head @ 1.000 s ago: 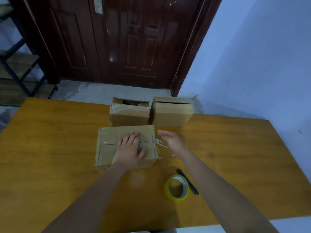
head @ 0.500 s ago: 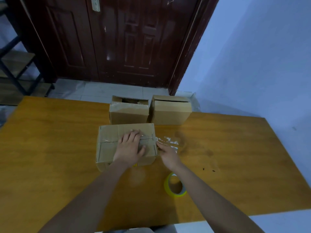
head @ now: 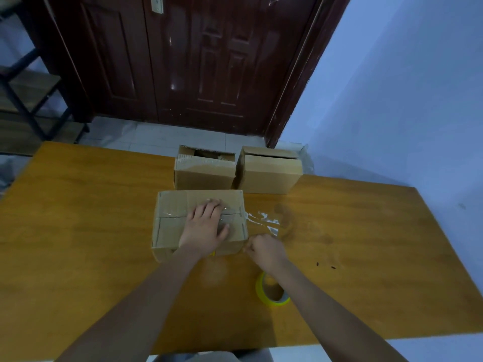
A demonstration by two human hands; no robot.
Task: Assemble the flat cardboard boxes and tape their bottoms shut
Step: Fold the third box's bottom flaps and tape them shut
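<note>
**Hand pressed flat on a taped box at the middle of the table**

A cardboard box (head: 183, 220) sits on the orange wooden table (head: 78, 231), its closed flaps facing up with a strip of clear tape (head: 230, 214) running across the seam. The left hand (head: 205, 227) lies palm down on top of the box, fingers spread and released, pressing on the tape rather than gripping anything. The loose end of the tape (head: 264, 220) trails off the right edge of the box and lies crumpled on the table.

The right hand (head: 265, 250) is at the box's near right corner, fingers curled in against the cardboard; whether it pinches the tape or only touches the box cannot be told.

Behind this box, two more boxes stand side by side at the far edge of the table: the left one (head: 205, 169) with its top partly open, the right one (head: 270, 169) touching it. A yellow roll of tape (head: 271, 291) lies flat on the table near the person, partly hidden under the right forearm. A dark red door (head: 196, 61) fills the background.
</note>
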